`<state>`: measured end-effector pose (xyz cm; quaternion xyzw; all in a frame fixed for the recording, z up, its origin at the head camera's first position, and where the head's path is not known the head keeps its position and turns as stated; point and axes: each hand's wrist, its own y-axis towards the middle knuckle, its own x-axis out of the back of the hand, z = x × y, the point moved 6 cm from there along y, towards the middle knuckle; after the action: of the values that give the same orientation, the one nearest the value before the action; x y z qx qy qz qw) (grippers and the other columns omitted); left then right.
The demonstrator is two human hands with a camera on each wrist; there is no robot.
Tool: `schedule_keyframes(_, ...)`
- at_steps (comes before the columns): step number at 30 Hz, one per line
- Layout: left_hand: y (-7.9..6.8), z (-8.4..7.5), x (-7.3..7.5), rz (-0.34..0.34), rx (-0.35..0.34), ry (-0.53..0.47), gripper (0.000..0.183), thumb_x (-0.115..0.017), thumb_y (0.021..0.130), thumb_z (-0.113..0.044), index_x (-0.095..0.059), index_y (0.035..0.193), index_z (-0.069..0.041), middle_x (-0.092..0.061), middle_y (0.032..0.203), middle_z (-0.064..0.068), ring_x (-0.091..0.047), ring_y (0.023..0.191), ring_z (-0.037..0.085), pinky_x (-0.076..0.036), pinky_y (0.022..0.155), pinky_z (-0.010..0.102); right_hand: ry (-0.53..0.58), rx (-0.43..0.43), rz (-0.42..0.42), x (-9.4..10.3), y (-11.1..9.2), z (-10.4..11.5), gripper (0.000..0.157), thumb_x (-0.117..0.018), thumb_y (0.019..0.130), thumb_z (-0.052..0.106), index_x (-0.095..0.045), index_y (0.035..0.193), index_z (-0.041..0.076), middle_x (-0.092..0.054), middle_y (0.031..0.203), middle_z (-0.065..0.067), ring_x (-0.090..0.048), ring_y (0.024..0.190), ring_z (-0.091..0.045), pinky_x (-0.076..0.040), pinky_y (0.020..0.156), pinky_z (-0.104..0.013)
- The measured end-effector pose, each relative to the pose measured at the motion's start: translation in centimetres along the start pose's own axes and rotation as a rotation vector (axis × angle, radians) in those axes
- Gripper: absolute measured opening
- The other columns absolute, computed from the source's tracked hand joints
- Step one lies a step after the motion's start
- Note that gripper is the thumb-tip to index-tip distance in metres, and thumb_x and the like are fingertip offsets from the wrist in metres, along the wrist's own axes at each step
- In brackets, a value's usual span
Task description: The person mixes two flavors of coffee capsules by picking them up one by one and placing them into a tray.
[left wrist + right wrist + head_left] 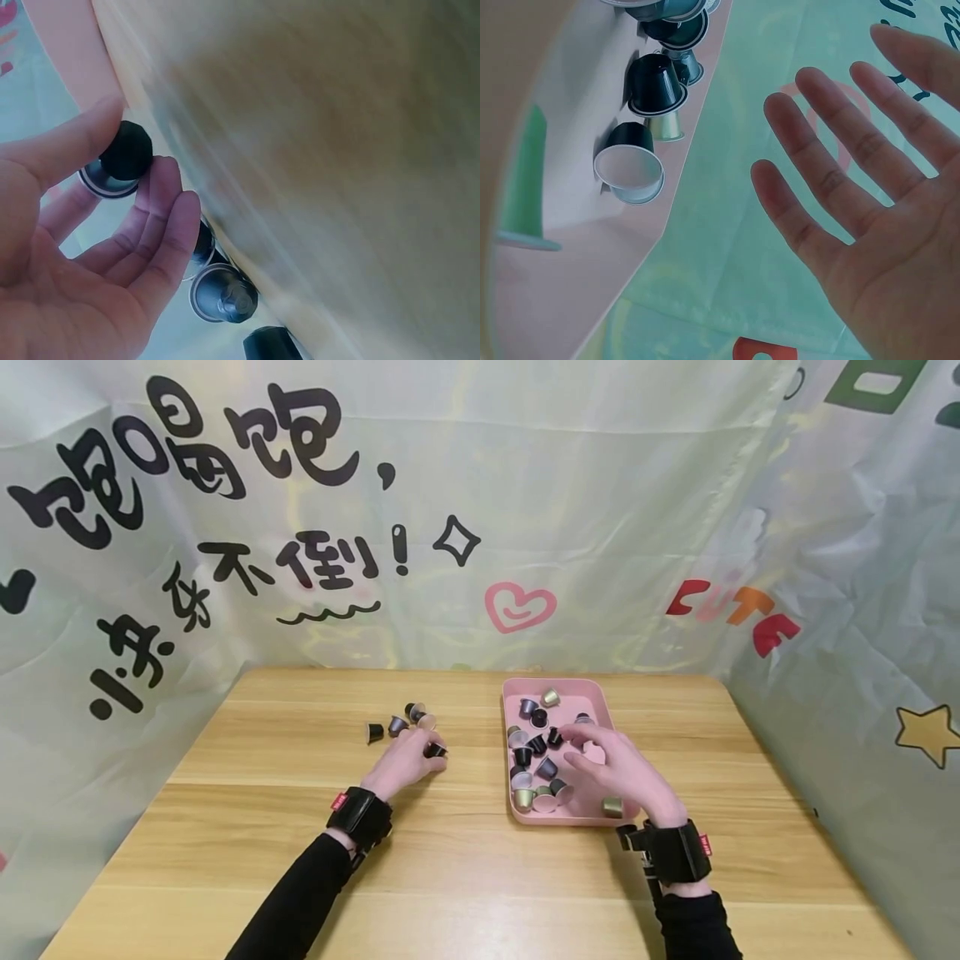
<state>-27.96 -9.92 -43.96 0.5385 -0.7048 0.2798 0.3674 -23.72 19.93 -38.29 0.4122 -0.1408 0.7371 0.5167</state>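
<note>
My left hand (pixel 401 763) pinches a black coffee capsule (pixel 434 750) between thumb and fingers, left of the pink tray. In the left wrist view that capsule (pixel 127 152) has a dark body and a pale rim. Just behind this hand lie several loose capsules, among them a black one (pixel 374 732) and a grey one (pixel 397 725). Over the right side of the pink tray (pixel 624 814) hovers my right hand (pixel 622 766). Its fingers (pixel 855 142) are spread and hold nothing in the right wrist view. Black, grey and pale gold capsules fill mostly the tray's left half.
A pale gold capsule (pixel 612 807) lies at the tray's near right corner, beneath the right hand. The wooden table (pixel 465 877) runs back to a printed curtain (pixel 600 527), which also hangs along the right side.
</note>
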Motion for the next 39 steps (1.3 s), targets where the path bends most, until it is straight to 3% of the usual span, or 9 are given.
schedule_keyframes(5,-0.2,-0.3,0.1,-0.018,-0.013,-0.037,0.026,-0.076,0.09,-0.022,-0.072,0.112,-0.009,-0.068,0.103,0.005,-0.059,0.081,0.015,-0.048,0.068,0.027,0.0,0.008,-0.011,0.1,0.0,-0.1,0.034,-0.065,0.098,0.014,-0.063,0.131,0.005,-0.069,0.127,-0.013,-0.066,0.112,-0.033,-0.049,0.101,-0.055)
schedule_keyframes(10,-0.4,-1.0,0.3,-0.043,-0.07,-0.062,0.026,-0.072,0.093,-0.023,-0.071,0.115,-0.008,-0.066,0.105,0.004,-0.057,0.083,0.015,-0.046,0.069,0.026,0.007,0.009,-0.042,0.3,0.0,-0.2,0.033,-0.065,0.098,0.014,-0.064,0.129,0.006,-0.069,0.129,-0.014,-0.065,0.116,-0.034,-0.049,0.102,-0.056)
schedule_keyframes(18,-0.7,-2.7,0.7,-0.069,-0.144,-0.067,0.021,-0.072,0.093,-0.026,-0.072,0.107,-0.011,-0.063,0.088,0.001,-0.05,0.072,0.012,-0.038,0.063,0.022,0.001,0.013,-0.06,0.5,-0.1,-0.1,0.033,-0.065,0.098,0.015,-0.065,0.129,0.006,-0.069,0.128,-0.015,-0.065,0.117,-0.032,-0.05,0.101,-0.055)
schedule_keyframes(24,-0.9,-4.1,0.8,-0.079,-0.17,-0.067,0.017,-0.074,0.091,-0.026,-0.071,0.102,-0.013,-0.063,0.081,-0.001,-0.051,0.069,0.01,-0.04,0.061,0.021,0.014,0.003,-0.067,0.7,-0.2,-0.1,0.032,-0.065,0.098,0.015,-0.065,0.128,0.008,-0.069,0.128,-0.013,-0.065,0.118,-0.032,-0.05,0.102,-0.054)
schedule_keyframes(32,-1.3,-5.3,0.4,-0.045,-0.193,-0.13,0.029,-0.073,0.092,-0.027,-0.07,0.115,-0.009,-0.068,0.088,-0.001,-0.055,0.074,0.008,-0.047,0.065,0.021,0.014,0.008,-0.078,0.8,-0.2,-0.1,0.033,-0.065,0.098,0.016,-0.065,0.129,0.007,-0.069,0.129,-0.015,-0.064,0.12,-0.033,-0.049,0.103,-0.055)
schedule_keyframes(39,-1.7,-6.0,0.2,-0.039,-0.222,-0.143,0.028,-0.073,0.091,-0.024,-0.07,0.115,-0.01,-0.069,0.088,-0.001,-0.054,0.072,0.008,-0.047,0.064,0.02,0.027,-0.005,-0.068,0.9,-0.3,0.0,0.034,-0.065,0.098,0.016,-0.064,0.13,0.007,-0.068,0.131,-0.014,-0.063,0.123,-0.032,-0.048,0.106,-0.055)
